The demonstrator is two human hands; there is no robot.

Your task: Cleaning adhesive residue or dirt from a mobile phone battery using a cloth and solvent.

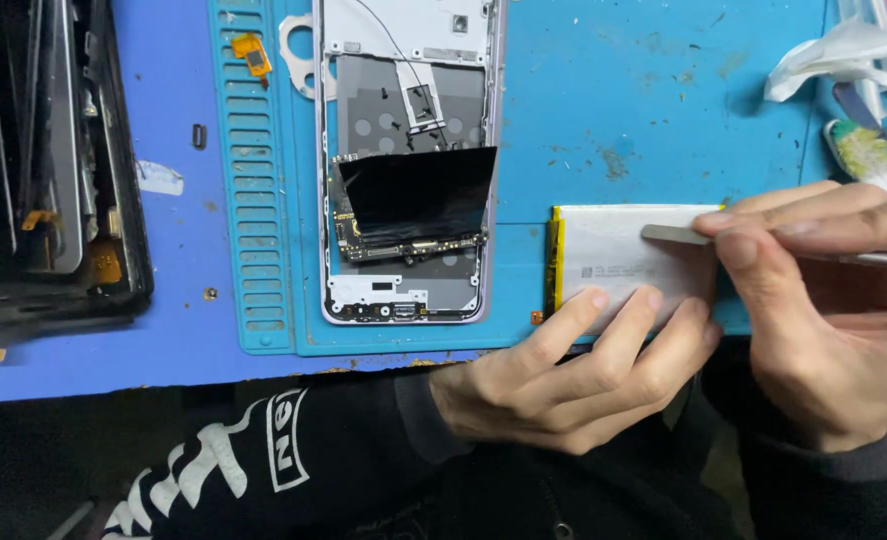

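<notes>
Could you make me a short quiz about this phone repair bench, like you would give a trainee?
1. True or false: the left hand rests its fingertips on the flat silver battery.
2. What does the right hand hold? A) a toothbrush B) thin metal tweezers C) a screwdriver
3. Fill in: the opened phone frame lies on a ___ repair mat.

Key
1. True; the fingers press the battery's near edge.
2. B; the tip lies over the battery's top face, while the toothbrush lies unused at the far right.
3. Blue; a black sheet folds over the frame's middle.
</notes>
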